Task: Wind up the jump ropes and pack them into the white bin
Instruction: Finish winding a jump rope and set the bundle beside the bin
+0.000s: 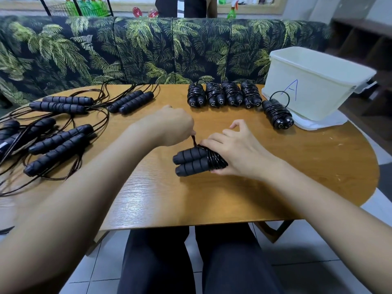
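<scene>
My right hand [235, 149] grips a pair of black jump rope handles [191, 162] lying side by side at the table's middle, with cord coiled around their right end. My left hand [169, 126] pinches the loose end of that cord [194, 141] just above the coil. Several wound jump ropes [224, 94] stand in a row at the far side of the table, and one more [276, 114] lies by the white bin [314, 85]. The bin is marked with a blue letter A and sits at the far right on its white lid [318, 124].
Several unwound jump ropes [57, 141] with tangled cords cover the left part of the wooden table [275, 187]. A sofa with a palm-leaf print [148, 49] runs behind the table. A person stands beyond the sofa. My legs are under the near edge.
</scene>
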